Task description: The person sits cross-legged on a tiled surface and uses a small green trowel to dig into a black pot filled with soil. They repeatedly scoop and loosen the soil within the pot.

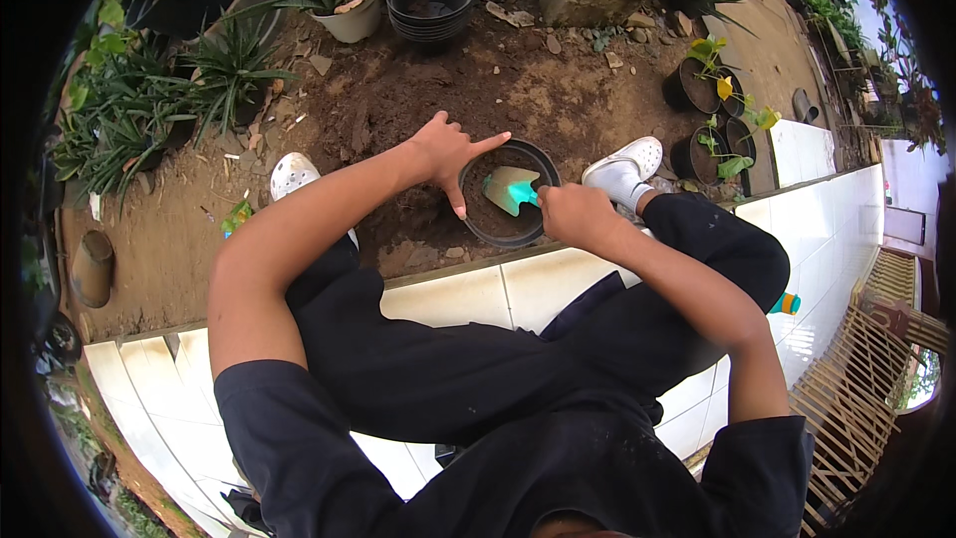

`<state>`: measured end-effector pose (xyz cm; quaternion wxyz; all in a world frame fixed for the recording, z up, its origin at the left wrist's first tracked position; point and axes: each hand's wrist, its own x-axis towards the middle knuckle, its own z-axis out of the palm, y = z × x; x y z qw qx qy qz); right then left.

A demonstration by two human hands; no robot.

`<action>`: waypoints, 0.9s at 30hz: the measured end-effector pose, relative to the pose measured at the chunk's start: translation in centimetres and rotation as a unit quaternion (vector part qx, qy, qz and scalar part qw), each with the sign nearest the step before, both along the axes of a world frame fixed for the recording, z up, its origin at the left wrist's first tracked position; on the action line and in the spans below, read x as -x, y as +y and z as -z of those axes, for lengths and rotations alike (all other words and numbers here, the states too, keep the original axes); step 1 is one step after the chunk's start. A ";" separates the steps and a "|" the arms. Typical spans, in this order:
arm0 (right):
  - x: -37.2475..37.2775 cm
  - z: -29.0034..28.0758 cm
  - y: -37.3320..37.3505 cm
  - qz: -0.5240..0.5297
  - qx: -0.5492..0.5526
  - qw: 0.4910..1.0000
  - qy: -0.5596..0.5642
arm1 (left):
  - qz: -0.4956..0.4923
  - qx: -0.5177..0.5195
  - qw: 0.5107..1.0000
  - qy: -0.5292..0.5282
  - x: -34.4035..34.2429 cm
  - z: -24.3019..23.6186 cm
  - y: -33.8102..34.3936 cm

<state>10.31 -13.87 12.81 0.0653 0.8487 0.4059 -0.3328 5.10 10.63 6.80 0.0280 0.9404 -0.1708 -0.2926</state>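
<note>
A round black plant pot (539, 161) stands on the soil in front of me, with dark soil inside it. My left hand (446, 157) is at the pot's left side, open, its thumb and forefinger spread wide along the rim. From the right, my right hand (580, 216) is closed round the turquoise handle of a hand trowel (512, 187). The trowel's blade, pale with turquoise near the handle, lies inside the pot over the soil. The blade's tip is toward the pot's left wall, close to my left thumb.
Stacked black pots (430, 0) and a white potted plant (351, 15) stand at the back. Spiky plants (234, 75) line the left. Small potted seedlings (697, 154) are at the right, near my white shoe (629, 161). A rock (588, 2) lies behind. White tiled edging (468, 299) runs beneath my legs.
</note>
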 end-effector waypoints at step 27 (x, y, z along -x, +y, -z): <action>0.6 -2.3 -0.3 -0.074 0.049 0.996 -0.033 | -0.009 -0.009 1.000 -0.002 0.6 0.1 0.3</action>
